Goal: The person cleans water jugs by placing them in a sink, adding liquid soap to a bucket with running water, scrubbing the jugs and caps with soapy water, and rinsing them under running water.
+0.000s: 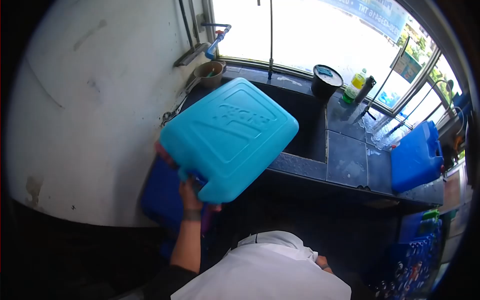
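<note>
A large turquoise plastic jug (235, 130) is held up, tilted, in front of the sink. My left hand (191, 194) is closed round its handle at the jug's lower left corner. Down at the right side of the white shirt (265, 270), my right hand (324, 262) shows only in part beside the cloth, and its fingers cannot be made out. Behind the turquoise jug lies the dark sink basin (305, 125). A dark blue container (162, 192) stands below the jug, against the wall.
On the tiled counter (345, 155) are a black bucket (325, 82), a green-yellow bottle (354, 87) and a blue jug (416, 157) at the right. A brown pot (209, 74) sits at the sink's back left. Blue crates with bottles (417, 255) are at the lower right.
</note>
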Motion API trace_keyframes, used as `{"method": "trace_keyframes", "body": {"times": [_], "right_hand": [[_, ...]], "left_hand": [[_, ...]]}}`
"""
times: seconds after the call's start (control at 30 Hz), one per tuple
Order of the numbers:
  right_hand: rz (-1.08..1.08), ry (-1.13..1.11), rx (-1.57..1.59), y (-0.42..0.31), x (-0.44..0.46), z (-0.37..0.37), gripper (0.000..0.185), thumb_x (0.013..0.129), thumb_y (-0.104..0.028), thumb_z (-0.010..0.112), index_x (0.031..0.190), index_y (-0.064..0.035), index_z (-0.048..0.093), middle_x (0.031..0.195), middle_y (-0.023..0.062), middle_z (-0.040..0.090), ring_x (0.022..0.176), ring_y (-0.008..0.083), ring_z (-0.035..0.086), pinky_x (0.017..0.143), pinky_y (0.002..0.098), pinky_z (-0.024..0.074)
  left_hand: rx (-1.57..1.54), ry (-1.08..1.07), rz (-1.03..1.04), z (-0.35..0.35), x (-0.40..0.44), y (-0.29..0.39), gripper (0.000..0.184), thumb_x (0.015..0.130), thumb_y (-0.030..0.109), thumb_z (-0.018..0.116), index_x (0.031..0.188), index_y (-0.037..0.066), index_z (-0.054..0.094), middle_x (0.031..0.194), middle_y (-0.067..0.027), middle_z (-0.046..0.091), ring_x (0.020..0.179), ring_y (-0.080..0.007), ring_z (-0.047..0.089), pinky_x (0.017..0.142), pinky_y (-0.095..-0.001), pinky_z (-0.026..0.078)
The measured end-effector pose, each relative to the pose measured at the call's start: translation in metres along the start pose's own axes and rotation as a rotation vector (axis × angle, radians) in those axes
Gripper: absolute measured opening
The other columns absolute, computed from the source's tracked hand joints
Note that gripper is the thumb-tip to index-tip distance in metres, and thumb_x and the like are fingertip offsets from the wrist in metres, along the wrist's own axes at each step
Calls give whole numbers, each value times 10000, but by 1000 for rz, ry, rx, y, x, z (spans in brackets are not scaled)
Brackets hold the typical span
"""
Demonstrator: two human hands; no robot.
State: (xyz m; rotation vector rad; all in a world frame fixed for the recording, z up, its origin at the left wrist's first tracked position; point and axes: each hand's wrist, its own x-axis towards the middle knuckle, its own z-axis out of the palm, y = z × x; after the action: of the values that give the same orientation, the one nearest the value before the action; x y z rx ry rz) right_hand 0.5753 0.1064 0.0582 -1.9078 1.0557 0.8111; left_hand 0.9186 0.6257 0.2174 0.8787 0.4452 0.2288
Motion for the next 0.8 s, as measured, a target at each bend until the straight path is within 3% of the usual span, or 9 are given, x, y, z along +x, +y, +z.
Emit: {"method": "trace_keyframes", "body": {"times": [0.1,0.17,0.3,0.47,0.53,0.63,0.7,0.73,0.8], "right_hand": [[-137,48,208,-1,52,24,193,843,-215,577,799,-39,646,687,69,618,615,193,600,500,321,492],[-260,-213,534,-22,91,23,201,856,-238,576,895,-54,646,768,65,640,670,173,611,558,313,511],[-35,-131,466,-106,114,-23,228,877,-228,558,1039,-78,616,882,95,654,772,222,639,640,353,545],[61,-95,626,-159,128,-103,220,895,-247,521,1055,-104,570,855,53,639,684,154,617,534,295,507],[127,-127,583,-158,136,-116,205,894,-244,521,1039,-107,568,838,52,637,672,157,618,523,292,504],[198,-161,585,-156,139,-123,217,901,-265,512,1037,-107,573,839,53,642,657,160,623,516,296,510],[253,-296,553,-142,141,-116,253,914,-296,496,1059,-108,582,857,52,649,678,159,629,546,295,521],[276,-386,545,-139,149,-117,282,923,-316,484,1084,-108,586,869,50,653,701,157,633,578,290,530],[287,-465,490,-165,151,-124,301,923,-325,488,1095,-103,595,894,65,653,744,166,632,637,297,526]], "left_hand": [[122,-85,88,114,58,-24,225,846,90,538,1070,68,526,870,-54,580,716,-172,579,618,-299,480],[193,-147,131,187,87,-41,216,809,63,582,1017,58,523,871,-67,585,725,-180,583,642,-327,491],[442,-105,241,278,163,-123,326,759,81,652,1051,19,522,924,-131,613,790,-252,611,717,-380,495],[1281,74,138,276,230,-259,814,783,185,639,1421,-3,170,1133,-291,562,997,-439,570,877,-439,447],[1375,-106,117,262,236,-285,906,794,246,622,1444,17,33,1153,-296,548,1016,-443,556,905,-445,434],[1814,-384,-197,303,229,-218,828,795,317,625,1432,30,180,1234,-270,502,1130,-413,499,942,-473,407],[2428,-718,166,336,270,-156,719,788,358,611,1375,42,342,1307,-236,445,1238,-397,399,957,-513,382],[2292,-571,824,342,307,-129,580,783,338,600,1273,50,481,1358,-202,393,1295,-395,312,976,-525,344],[1960,-252,1801,407,357,-19,347,803,207,542,1107,47,587,1205,-187,532,1228,-357,404,950,-458,351]]}}
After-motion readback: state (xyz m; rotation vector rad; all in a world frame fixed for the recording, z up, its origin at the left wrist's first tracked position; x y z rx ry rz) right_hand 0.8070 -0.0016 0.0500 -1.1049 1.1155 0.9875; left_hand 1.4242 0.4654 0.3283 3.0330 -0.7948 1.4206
